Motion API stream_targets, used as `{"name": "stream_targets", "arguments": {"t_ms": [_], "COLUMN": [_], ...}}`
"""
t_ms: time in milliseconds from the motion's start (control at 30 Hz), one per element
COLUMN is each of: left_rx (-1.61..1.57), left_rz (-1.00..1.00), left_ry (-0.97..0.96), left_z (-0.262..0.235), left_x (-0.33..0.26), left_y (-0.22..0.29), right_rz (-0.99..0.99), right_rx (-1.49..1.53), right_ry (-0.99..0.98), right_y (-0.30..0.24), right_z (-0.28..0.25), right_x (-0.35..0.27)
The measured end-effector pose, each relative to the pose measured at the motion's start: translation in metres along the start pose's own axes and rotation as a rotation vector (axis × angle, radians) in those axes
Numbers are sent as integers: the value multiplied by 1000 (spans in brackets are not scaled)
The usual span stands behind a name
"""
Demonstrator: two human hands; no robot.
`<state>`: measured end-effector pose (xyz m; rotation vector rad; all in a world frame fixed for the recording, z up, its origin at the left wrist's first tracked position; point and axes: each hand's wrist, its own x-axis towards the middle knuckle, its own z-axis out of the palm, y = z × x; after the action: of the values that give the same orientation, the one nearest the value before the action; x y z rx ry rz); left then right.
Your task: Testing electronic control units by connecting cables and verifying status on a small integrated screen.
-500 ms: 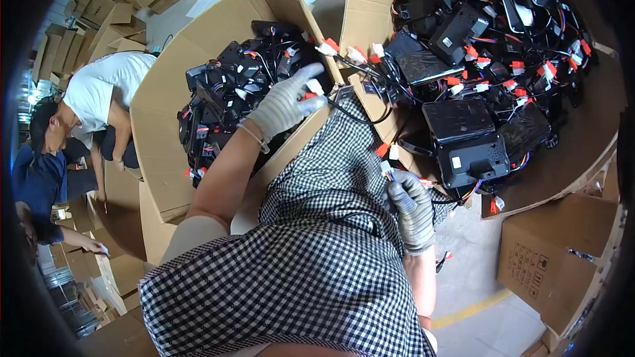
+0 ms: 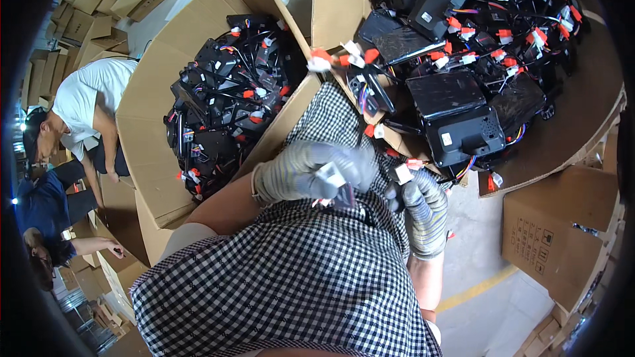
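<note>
Both of my hands wear grey striped gloves and are close together over my checked apron. My left hand, smeared by motion, is closed around a white plug connector; a small dark piece hangs just below it, too blurred to name. To its right, my right hand pinches a wire end with a white connector standing up from the fingertips. Black cables with red and white plugs lie over the corner between the two cartons, ahead of my hands.
At the left a carton holds many black wired devices; a larger carton at the right holds black box-shaped units. A closed carton stands on the floor at the lower right. Two people bend over cardboard at the far left.
My left hand has come back from the left carton's edge to beside my right hand, a white connector in it. My right hand has shifted slightly right. The view has shifted a little.
</note>
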<state>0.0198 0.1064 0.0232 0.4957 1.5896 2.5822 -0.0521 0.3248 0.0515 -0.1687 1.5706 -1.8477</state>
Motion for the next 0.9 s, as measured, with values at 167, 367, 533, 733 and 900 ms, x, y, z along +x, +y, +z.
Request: {"name": "stream_targets", "arguments": {"t_ms": [167,367,533,733,900], "left_rx": [325,794,951,1107,935], "left_rz": [-359,-158,-125,-27,-348], "left_ry": [161,89,-100,-134,31], "left_z": [23,17,14,13,10], "left_x": [-16,-23,-44,-99,-99], "left_y": [-16,-21,-13,-26,-20], "right_rz": [-2,5,479,293,449], "right_rx": [-273,-417,-10,-299,-27], "right_ry": [-140,-355,-715,-743,-792], "right_y": [-5,12,28,60,70], "right_z": [-1,-4,-11,26,18], "right_x": [2,16,28,22,36]}}
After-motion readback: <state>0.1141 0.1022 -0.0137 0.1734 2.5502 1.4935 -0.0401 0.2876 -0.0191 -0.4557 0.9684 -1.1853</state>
